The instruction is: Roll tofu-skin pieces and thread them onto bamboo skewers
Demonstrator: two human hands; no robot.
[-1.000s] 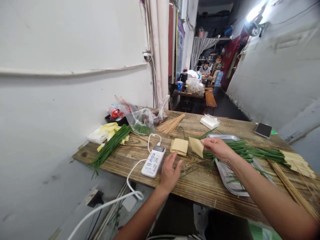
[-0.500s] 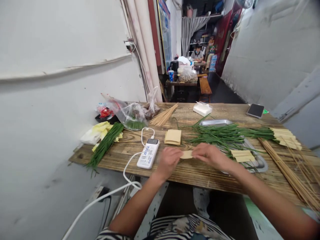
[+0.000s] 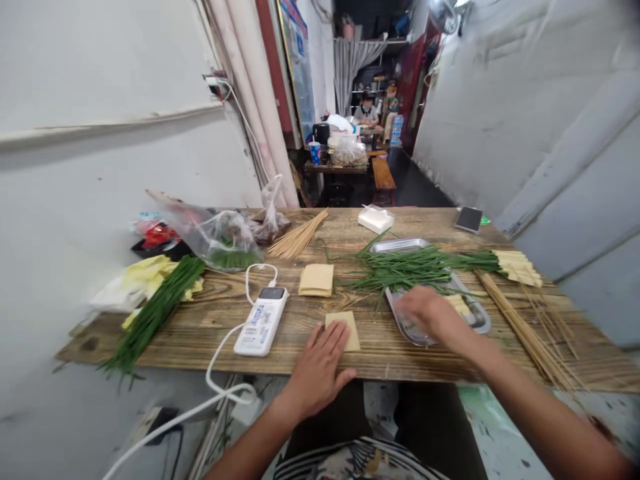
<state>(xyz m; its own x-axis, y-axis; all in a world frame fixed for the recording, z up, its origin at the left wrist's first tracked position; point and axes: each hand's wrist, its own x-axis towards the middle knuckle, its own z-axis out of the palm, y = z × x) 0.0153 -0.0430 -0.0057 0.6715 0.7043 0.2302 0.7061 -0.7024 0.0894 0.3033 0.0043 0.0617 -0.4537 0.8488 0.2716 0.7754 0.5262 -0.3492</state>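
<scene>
My left hand lies flat, fingers stretched, on a pale square tofu sheet near the table's front edge. Behind it sits a small stack of such sheets. My right hand is over the metal tray, its fingers smeared by motion; whether they hold anything cannot be made out. Long green chives lie across the tray's far side. Pale tofu rolls lie in the tray, partly behind my right hand.
Finished-looking skewered rolls and bamboo skewers lie at right, more skewers at the back. A corded white power bank, a chive bundle and plastic bags are left. A phone lies back right. One person sits far behind.
The tofu sheet, pinched between both hands before, now lies flat on the table under my left hand. My right hand has let go and moved right, over the tray. The camera view has turned right.
</scene>
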